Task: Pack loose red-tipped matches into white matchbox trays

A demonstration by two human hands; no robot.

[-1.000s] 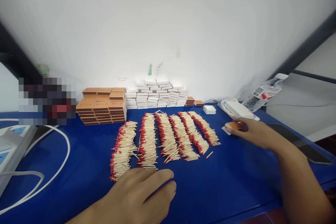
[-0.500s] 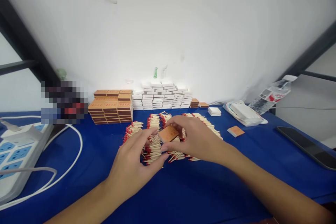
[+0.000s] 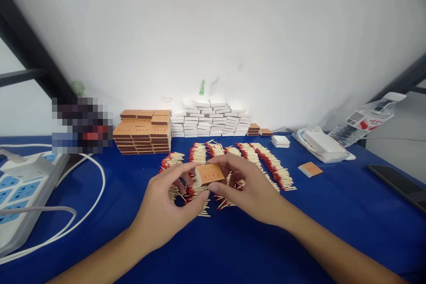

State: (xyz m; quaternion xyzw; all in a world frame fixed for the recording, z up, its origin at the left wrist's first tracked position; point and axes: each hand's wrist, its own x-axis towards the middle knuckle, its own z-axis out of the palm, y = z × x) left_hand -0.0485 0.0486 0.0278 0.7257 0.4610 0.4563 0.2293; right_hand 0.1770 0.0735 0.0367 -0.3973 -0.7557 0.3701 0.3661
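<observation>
The step in hand looks like handling one box at close range, above loose red-tipped wooden matches [image 3: 274, 166] laid in rows. The small rectangular orange cardboard matchbox [image 3: 212, 173], with red print and a white end, is held over the blue desk [image 3: 266, 248], label up, white end towards the left hand [image 3: 159, 204]. The right hand [image 3: 254, 188] has its grip narrowed on it, thumb at the near edge, fingers behind. The left grip is wide, its thumb and forefinger curved around the white end; whether they touch it I cannot tell.

The next move, I judge, calls for a steady right hold and a light, square approach by the left fingers. A similar flat orange box [image 3: 310, 169] lies on the desk to the right.
</observation>
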